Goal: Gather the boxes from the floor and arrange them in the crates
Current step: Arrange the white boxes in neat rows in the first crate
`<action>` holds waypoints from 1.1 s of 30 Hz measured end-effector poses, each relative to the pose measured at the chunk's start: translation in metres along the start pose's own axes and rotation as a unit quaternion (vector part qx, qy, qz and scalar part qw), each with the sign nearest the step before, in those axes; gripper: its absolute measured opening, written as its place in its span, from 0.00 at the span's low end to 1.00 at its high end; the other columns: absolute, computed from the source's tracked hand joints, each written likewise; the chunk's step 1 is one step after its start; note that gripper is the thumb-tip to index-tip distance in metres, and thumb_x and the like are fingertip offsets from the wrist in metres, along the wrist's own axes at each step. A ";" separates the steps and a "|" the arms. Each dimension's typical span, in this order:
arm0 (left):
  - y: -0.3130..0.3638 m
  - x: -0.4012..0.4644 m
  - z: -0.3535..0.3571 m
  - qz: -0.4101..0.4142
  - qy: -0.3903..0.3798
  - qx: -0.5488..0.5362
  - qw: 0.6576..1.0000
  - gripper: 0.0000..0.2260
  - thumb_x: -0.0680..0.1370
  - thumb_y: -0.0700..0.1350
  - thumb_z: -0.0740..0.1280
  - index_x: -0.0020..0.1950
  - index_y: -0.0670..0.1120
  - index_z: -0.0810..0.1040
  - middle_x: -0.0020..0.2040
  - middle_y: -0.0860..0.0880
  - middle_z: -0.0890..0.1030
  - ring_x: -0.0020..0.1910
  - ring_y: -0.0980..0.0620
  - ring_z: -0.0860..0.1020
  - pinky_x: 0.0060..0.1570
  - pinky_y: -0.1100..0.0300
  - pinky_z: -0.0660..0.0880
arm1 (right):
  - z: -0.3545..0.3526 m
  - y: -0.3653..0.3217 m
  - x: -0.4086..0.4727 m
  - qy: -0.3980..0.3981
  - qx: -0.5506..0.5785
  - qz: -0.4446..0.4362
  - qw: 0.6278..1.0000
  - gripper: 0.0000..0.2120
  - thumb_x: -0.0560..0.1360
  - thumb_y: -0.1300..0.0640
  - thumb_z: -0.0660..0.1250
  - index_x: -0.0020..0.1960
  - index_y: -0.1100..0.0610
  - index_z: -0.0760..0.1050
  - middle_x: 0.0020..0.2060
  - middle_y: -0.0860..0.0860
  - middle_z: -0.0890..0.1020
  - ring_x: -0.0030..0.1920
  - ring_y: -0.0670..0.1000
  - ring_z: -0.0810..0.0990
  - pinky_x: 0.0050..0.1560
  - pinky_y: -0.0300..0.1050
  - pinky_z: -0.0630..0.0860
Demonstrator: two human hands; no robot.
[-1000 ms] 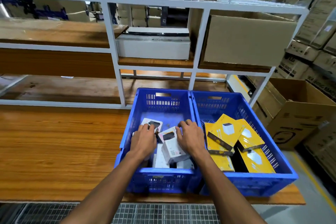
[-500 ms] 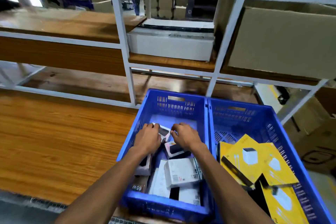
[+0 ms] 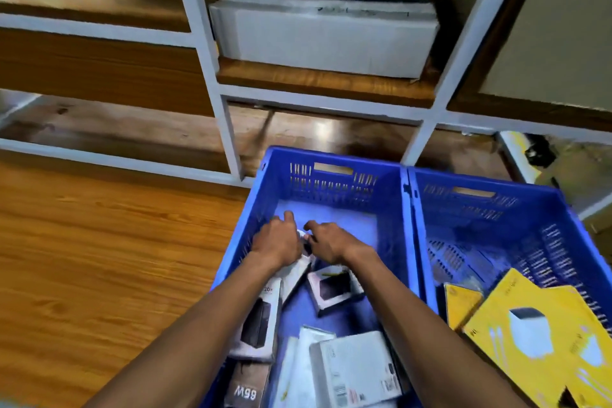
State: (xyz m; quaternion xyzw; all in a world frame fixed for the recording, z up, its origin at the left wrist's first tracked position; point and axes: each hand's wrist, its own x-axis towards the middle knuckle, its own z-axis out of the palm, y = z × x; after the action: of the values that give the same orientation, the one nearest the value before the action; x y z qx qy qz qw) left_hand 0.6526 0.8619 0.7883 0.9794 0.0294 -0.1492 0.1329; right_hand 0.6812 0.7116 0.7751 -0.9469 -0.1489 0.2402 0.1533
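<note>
- While both forearms reach down into the left blue slotted plastic crate [image 3: 334, 182], the left hand [image 3: 276, 242] and the right hand [image 3: 326, 243] meet near its middle, over a small white box [image 3: 303, 235] that shows only as a sliver between them.
- The left hand's fingers [image 3: 288, 217] are curled downward, knuckles up, and seem to grip the hidden box; the right hand's fingers [image 3: 311, 225] are curled too, and touch the same box, though motion blur hides how firmly they pinch it.
- Below the hands, in the near part of the same crate, lie more small boxes: a white box with a dark picture of a device [image 3: 332, 288], a tall white box with a black product picture [image 3: 256, 325] against the left wall, a dark box marked 65W [image 3: 246, 389], and a white box with a printed label [image 3: 356, 368].
- The far half of this crate's floor is bare blue.
- The right blue plastic crate [image 3: 490, 205] stands touching the first, side by side, and holds flat yellow cardboard packs [image 3: 536, 334] piled in its near corner.
- Both crates sit on a brown wood-grain surface [image 3: 99, 258].
- Behind them rises a white metal shelf frame [image 3: 212, 60] with a long white carton [image 3: 328, 36] on a wooden shelf.
</note>
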 end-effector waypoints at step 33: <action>-0.011 0.033 -0.041 0.092 0.182 -0.315 0.927 0.18 0.79 0.36 0.71 0.66 0.50 0.78 0.62 0.51 0.84 0.58 0.54 0.82 0.55 0.66 0.75 | -0.034 0.000 -0.002 0.116 0.388 0.052 0.913 0.21 0.83 0.61 0.65 0.72 0.50 0.64 0.55 0.54 0.82 0.46 0.55 0.80 0.46 0.55 0.82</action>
State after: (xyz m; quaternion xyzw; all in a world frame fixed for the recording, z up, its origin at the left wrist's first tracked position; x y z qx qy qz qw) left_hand 0.6948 0.8839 0.8129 0.8957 0.0086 0.0614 0.4402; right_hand 0.6967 0.7031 0.8045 -0.8407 0.0242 0.1747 0.5119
